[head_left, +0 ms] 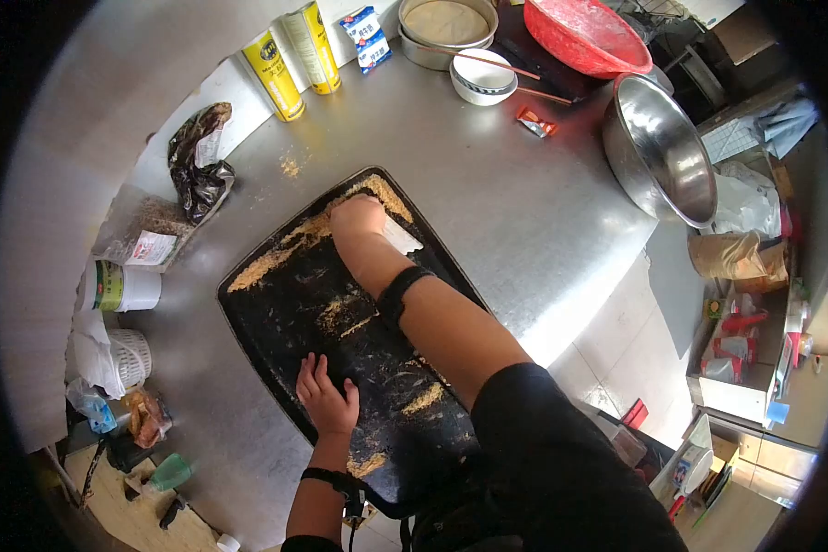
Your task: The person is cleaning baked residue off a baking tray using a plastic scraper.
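A large black baking tray [308,276] lies at an angle on the metal table, with tan crumbs [271,262] along its far edge and in patches over its surface. My right hand [359,217] is closed near the tray's far side, over the crumbs. A flat white scraper [400,237] shows beside it, partly hidden by my hand and wrist. Resting on the tray's near left part, my left hand [327,397] has its fingers spread and holds nothing.
Yellow canisters [272,77] and a blue-white packet [366,41] stand along the wall. A white bowl [481,78], a steel basin [662,152] and a red basin [589,32] are at the back right. A white basket [131,357] and a tub [138,288] stand left.
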### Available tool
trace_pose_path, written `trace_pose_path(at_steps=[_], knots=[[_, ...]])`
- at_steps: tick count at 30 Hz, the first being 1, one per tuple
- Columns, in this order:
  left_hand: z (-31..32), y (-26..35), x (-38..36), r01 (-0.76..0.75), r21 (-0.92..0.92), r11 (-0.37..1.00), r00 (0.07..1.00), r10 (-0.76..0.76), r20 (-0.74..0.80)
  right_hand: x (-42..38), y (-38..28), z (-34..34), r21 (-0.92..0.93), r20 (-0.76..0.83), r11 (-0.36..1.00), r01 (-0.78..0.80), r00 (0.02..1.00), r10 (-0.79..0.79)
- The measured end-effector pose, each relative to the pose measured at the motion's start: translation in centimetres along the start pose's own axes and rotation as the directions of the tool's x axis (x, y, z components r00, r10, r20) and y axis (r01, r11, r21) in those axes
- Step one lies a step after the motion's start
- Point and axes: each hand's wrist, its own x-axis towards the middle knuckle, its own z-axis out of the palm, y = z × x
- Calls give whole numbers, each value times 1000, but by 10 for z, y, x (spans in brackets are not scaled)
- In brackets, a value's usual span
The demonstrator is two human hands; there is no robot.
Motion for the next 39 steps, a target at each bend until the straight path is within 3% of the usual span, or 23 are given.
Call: trace_pose_path(at_steps=[3,4,7,10,13,14,17,18,22,27,28,33,34,37,38,39], knots=[[0,-1,1,-4,0,1000,1000,4,1,-32,1,-17,102,139,995,10,990,-24],[1,-1,-1,-2,5,1000,1000,2,-7,-36,-4,-11,-43,134,999,19,991,-13],[3,-3,-3,-4,21,1000,1000,4,-24,-20,9,-9,68,92,987,148,984,-153],[3,-3,1,-7,36,999,999,8,-31,-1,14,-24,68,128,990,120,983,-128],[1,-5,2,-22,39,999,999,23,-30,-13,8,-19,117,116,990,76,989,-90],[0,-5,2,-28,36,999,999,30,-35,-25,9,-17,101,58,989,110,992,-117],[3,-5,-1,-13,33,999,999,14,-35,-27,11,-20,10,89,987,158,983,-158],[4,-4,-1,-10,40,999,999,11,-36,-15,11,-25,87,99,990,108,988,-116],[-1,-2,0,7,8,1000,1000,-7,-1,10,6,-22,31,31,998,47,998,-48],[3,-4,-1,-20,22,1000,998,21,-57,-44,-13,-3,100,-30,985,140,990,-137],[1,-1,-3,-18,14,1000,998,19,-54,-57,-8,-11,-9,42,970,245,969,-244],[-4,-1,1,-35,9,999,998,36,-54,-12,-4,-30,106,14,980,171,985,-173],[-3,-3,0,-30,14,999,998,31,-55,-9,-1,-33,-31,-80,982,187,979,-189],[1,-6,0,-23,20,1000,998,24,-55,-25,-1,-37,154,43,979,137,989,-145],[-1,-5,2,-21,20,1000,998,22,-57,-33,-7,-33,198,211,974,110,966,-152],[0,-2,1,-15,18,1000,998,16,-59,-50,-10,-19,103,162,966,238,954,-253]])
